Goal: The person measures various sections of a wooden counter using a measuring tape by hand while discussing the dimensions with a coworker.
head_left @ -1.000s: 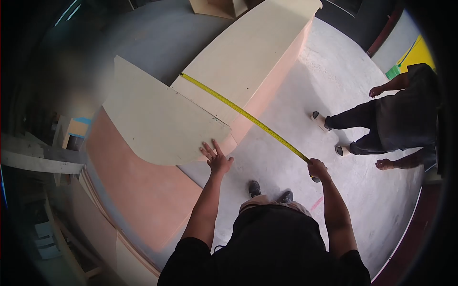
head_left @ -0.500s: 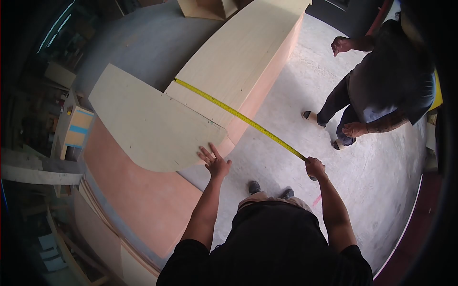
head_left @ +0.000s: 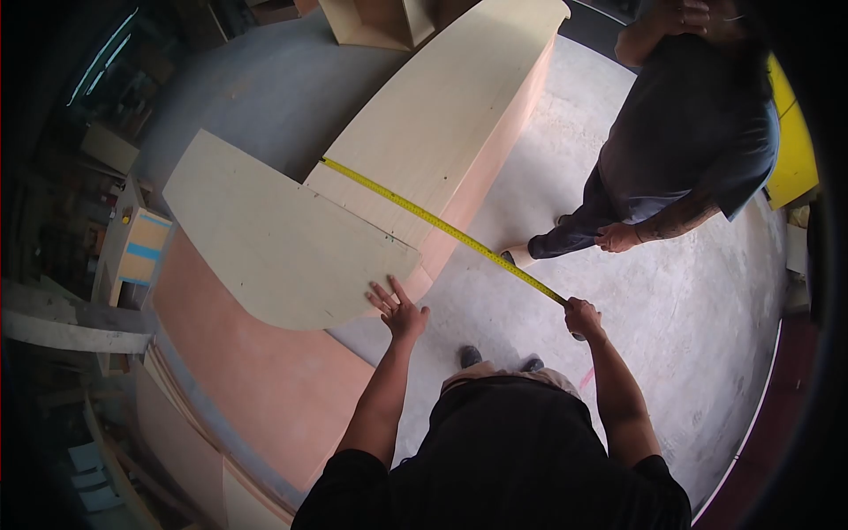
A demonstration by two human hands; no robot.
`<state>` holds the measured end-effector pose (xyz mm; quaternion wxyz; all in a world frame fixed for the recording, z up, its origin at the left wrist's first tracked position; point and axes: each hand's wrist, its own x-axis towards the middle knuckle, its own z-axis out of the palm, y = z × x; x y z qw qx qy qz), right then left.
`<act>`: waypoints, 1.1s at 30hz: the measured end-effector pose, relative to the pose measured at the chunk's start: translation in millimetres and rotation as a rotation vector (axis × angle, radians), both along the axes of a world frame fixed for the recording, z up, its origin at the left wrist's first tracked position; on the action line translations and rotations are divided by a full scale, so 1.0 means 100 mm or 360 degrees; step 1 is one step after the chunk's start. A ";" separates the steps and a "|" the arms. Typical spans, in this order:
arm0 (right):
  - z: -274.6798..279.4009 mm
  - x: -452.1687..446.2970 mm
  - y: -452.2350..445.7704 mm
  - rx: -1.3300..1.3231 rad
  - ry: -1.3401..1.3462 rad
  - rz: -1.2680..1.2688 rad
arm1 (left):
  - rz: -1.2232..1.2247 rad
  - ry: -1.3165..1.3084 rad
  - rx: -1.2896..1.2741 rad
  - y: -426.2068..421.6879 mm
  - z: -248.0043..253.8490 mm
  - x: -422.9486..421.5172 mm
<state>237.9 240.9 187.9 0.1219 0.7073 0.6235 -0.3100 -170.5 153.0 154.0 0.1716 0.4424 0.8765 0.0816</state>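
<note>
A yellow tape measure (head_left: 446, 227) is drawn out across a long pale wooden counter (head_left: 415, 115). Its far end lies at the counter's left edge, and the blade runs past the right edge into the air. My right hand (head_left: 583, 318) is closed round the case end of the tape, hiding most of the case. With fingers spread, my left hand (head_left: 397, 309) rests on the rounded corner of a second pale panel (head_left: 274, 225), which meets the counter at an angle. A seam with small dark marks shows between the two tops.
A person (head_left: 680, 132) in dark clothes stands on the concrete floor (head_left: 654, 327) to the right, one hand raised to the head. Reddish sheets (head_left: 256, 344) lie at lower left. An open wooden box (head_left: 367, 22) stands behind the counter.
The other person has stepped closer to the counter and raised one hand to the head. My hands and the tape keep nearly the same places; the view has shifted slightly.
</note>
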 end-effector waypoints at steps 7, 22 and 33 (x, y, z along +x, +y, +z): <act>0.01 -0.01 -0.03 0.0040 -0.0011 0.0023 | 0.0000 -0.0065 0.0027 -0.01 0.03 0.00; -0.01 -0.03 -0.05 -0.0042 -0.0042 0.0010 | 0.0008 -0.0042 0.0029 -0.02 0.06 0.00; -0.05 -0.01 -0.09 0.0029 -0.0010 0.0042 | 0.0006 -0.0007 -0.0019 -0.01 0.03 0.00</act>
